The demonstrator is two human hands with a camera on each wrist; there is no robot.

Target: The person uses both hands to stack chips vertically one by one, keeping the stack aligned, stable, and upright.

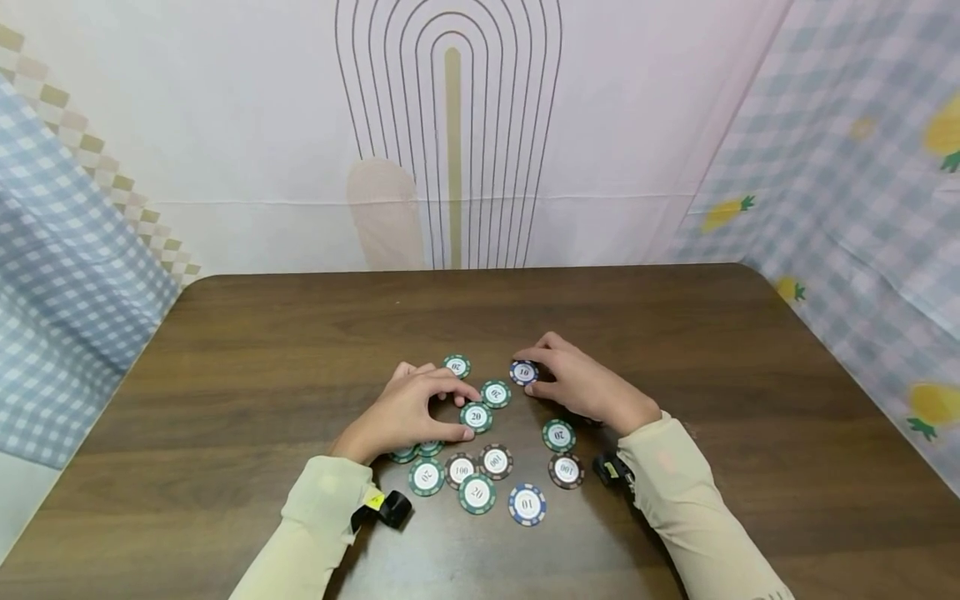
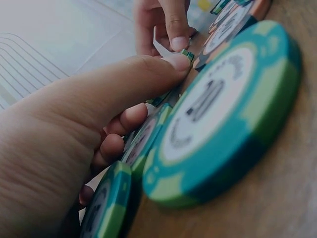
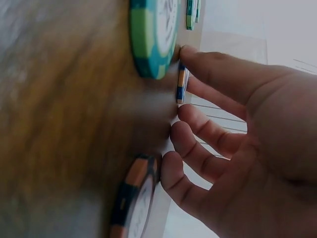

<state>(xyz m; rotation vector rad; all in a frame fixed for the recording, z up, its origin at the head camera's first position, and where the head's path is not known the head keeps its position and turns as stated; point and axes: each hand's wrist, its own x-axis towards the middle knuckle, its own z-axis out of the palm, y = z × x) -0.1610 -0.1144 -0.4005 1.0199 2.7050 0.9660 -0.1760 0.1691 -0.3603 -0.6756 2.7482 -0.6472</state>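
In the head view my left hand (image 1: 405,410) pinches a green poker chip (image 1: 476,417) marked 20 between thumb and forefinger, low over the table. Another green chip (image 1: 496,394) touches its upper right edge, and a third green chip (image 1: 456,366) lies beyond the fingers. Farther right, my right hand (image 1: 588,385) holds a blue poker chip (image 1: 524,372) marked 10 by its edges, thumb below and forefinger above. From the right wrist, that blue chip (image 3: 183,84) shows edge-on between the fingers. Part of a dark chip (image 1: 592,422) peeks out under the right palm.
Nearer me lie green chips (image 1: 426,477), dark chips (image 1: 495,461) marked 100 and a blue chip (image 1: 527,505), some overlapping. A green chip (image 1: 558,435) and a dark chip (image 1: 566,471) sit by the right wrist. Cloth hangs behind the brown table (image 1: 247,375).
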